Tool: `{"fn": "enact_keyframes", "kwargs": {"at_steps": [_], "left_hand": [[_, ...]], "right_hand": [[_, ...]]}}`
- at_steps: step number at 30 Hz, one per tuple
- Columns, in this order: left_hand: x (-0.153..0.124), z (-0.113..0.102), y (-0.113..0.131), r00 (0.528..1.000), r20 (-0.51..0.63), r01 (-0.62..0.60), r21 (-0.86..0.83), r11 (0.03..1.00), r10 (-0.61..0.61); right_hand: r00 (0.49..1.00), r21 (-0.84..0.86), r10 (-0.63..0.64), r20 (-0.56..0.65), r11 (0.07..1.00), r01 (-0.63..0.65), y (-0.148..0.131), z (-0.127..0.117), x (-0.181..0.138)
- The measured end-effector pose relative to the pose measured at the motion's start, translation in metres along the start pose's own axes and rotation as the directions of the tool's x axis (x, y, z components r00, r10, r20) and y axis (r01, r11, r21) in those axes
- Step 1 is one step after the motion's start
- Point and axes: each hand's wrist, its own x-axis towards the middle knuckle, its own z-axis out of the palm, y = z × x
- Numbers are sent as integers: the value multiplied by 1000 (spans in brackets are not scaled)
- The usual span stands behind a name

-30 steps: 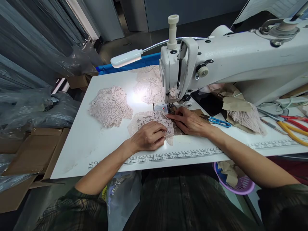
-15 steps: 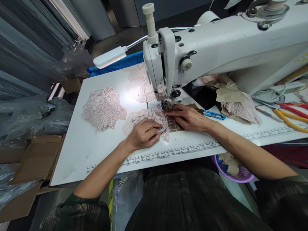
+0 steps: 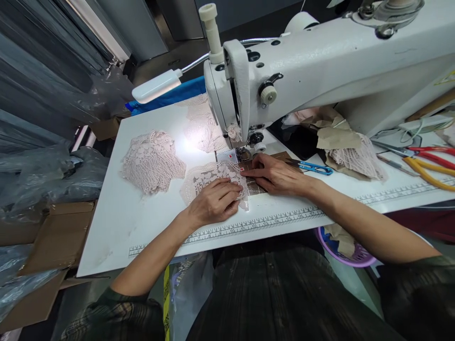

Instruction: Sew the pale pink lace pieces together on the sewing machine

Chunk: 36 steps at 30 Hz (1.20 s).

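Observation:
A pale pink lace piece [image 3: 201, 177] lies on the sewing machine table, its upper edge just in front of the presser foot [image 3: 243, 154]. My left hand [image 3: 217, 201] is closed over the near side of the lace, fingers together and curled; the thumb is mostly hidden. At the right end of the lace, my right hand [image 3: 275, 174] rests over a brown plate [image 3: 258, 188], index finger stretched to the lace edge and fingers apart. Blue-handled thread snips [image 3: 314, 167] lie just beyond my right wrist. The white sewing machine [image 3: 277, 80] stands over the work.
A lace pile [image 3: 152, 161] sits at left, with more lace [image 3: 202, 125] under the lamp [image 3: 157, 86]. To the right are fabric scraps [image 3: 339, 139] and yellow-and-red-handled scissors [image 3: 426, 170]. A ruler strip [image 3: 249, 226] runs along the front; a purple basket [image 3: 355, 260] stands below.
My left fingers have shifted slightly and lie flatter over the lace. The right hand stays at the lace edge, its fingers slightly more bent. The whole view has shifted a little.

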Motion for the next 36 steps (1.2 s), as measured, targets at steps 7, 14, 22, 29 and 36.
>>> {"fn": "enact_keyframes", "kwargs": {"at_steps": [7,14,22,29,36], "left_hand": [[-2,3,-2,1000,-5,-5,52,999,5],[0,1,1,1000,7,6,92,996,-7],[0,0,1,995,81,49,82,995,-55],[-3,6,-1,1000,-11,29,99,995,-29],[-3,9,1,999,4,34,133,990,-35]], "right_hand": [[1000,51,15,-13,999,-14,2,-1,0],[1000,15,-4,12,1000,4,1,-2,0],[1000,-11,-11,16,1000,12,1,0,0],[994,126,109,11,986,-110,-1,-8,2],[984,128,80,157,987,-100,-12,-13,1]]}}
